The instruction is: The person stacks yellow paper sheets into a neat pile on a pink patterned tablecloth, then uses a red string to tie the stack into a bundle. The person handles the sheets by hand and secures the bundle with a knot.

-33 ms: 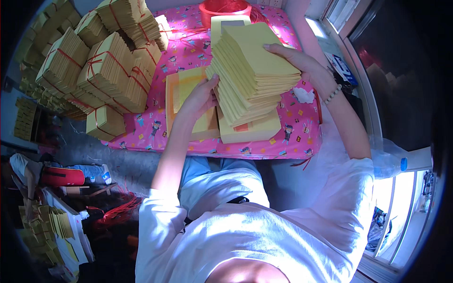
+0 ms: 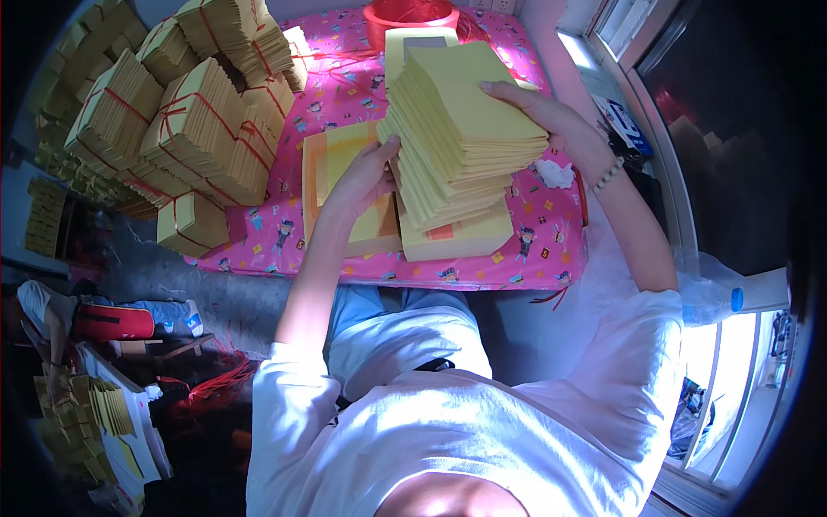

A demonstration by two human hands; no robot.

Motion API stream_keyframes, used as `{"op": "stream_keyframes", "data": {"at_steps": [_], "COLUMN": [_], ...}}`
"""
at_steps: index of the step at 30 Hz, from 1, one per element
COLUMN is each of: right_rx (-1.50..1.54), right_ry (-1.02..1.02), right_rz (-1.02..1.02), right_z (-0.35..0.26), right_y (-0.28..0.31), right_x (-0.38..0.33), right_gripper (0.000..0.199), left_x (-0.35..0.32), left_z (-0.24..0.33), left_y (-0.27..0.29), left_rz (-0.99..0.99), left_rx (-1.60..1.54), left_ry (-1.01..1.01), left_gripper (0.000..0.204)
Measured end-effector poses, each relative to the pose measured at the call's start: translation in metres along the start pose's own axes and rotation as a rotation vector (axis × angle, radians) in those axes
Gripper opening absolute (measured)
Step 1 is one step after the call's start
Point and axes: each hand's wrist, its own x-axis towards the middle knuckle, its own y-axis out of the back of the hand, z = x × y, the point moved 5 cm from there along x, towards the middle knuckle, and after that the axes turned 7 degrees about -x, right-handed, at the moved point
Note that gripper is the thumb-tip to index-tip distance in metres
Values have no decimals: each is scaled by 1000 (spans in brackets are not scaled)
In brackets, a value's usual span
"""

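**Yellow paper stack (image 2: 474,95) held between my left grip (image 2: 366,179) and right grip (image 2: 551,116)**

The stack sits in front of me, tilted and fanned into steps, with both of my grips closed on its opposite sides. My left grip is at the left edge: the thumb lies along the stepped sheets, and the fingers curl in just below it, partly hidden. My right grip comes over the right side, thumb flat on the top face; the other fingers are mostly out of sight, so I cannot tell how far they reach beneath. The spread between each thumb and its fingers is about the thickness of the sheets they hold.

Below the stack, toward me, a pale block of paper (image 2: 457,244) lies on the pink-covered counter (image 2: 370,276). To the left, near my left grip, is an orange-bordered sheet (image 2: 312,185). A crumpled white tissue (image 2: 556,175) rests just beside the stack, below my right wrist. Tied bundles (image 2: 194,112) are piled well to the left, and a red basin (image 2: 405,17) stands at the far edge.
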Motion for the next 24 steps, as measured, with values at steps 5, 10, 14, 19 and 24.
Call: {"op": "stream_keyframes", "data": {"at_steps": [5,10,14,19,24], "right_rx": [-34,-46,-1,159,382], "right_ry": [10,33,14,113,222], "right_rz": [71,50,43,-65,160], "right_z": [1,-2,-9,-1,31], "right_y": [-14,-23,-29,-11,-12], "right_x": [-7,2,-1,-2,0], "right_gripper": [56,59,60,68,74], "left_x": [-3,-9,-20,-30,-29], "left_z": [12,31,50,59,61], "left_y": [16,0,-31,-53,-55], "left_rz": [245,281,116,17,-1], "left_rx": [929,363,135,5,17], "left_ry": [-139,-480,-542,-527,-569], "left_gripper": [50,83,100,101,96]}}
